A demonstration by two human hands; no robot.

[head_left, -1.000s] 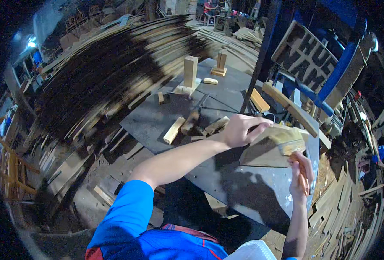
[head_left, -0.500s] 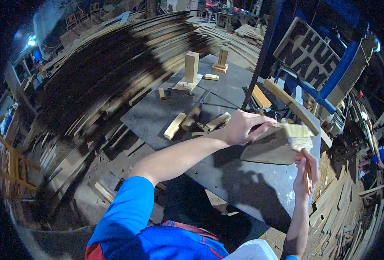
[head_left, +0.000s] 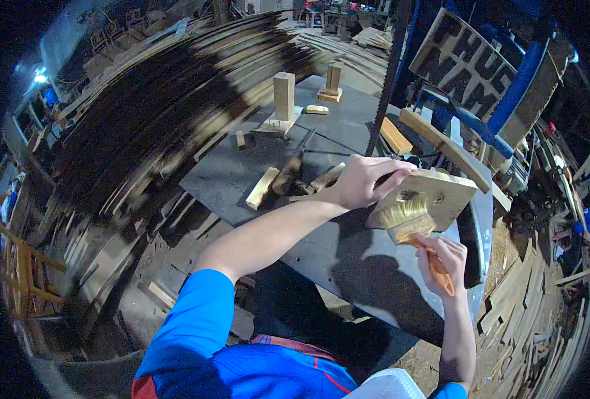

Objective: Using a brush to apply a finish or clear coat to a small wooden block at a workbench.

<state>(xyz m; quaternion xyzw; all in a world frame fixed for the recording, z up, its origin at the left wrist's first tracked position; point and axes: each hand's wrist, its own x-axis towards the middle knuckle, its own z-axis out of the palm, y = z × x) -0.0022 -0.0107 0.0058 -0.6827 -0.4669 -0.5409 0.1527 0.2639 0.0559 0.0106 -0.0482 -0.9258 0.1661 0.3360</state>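
My left hand [head_left: 368, 183] grips the upper edge of a light wooden board [head_left: 454, 203] with two dark spots, holding it tilted up on the grey metal tabletop [head_left: 235, 179]. My right hand [head_left: 444, 263] is closed on the orange handle of a paintbrush [head_left: 408, 223], whose yellowish bristles lie against the face of the board, below those spots. A narrow tool with a dark handle [head_left: 287, 173] and small wood offcuts [head_left: 261, 187] lie left of my left hand.
Upright wooden blocks on bases [head_left: 283, 96] stand at the back. A toothed blade [head_left: 380, 116], blue metal frame parts [head_left: 511, 100] and a lettered panel [head_left: 434, 40] are at the right. Stacked planks [head_left: 142, 100] fill the left; scrap wood [head_left: 514, 299] covers the right-hand floor.
The brush has moved from the board's upper right down and left across its face. The board now shows more of its face; my left hand has shifted slightly up.
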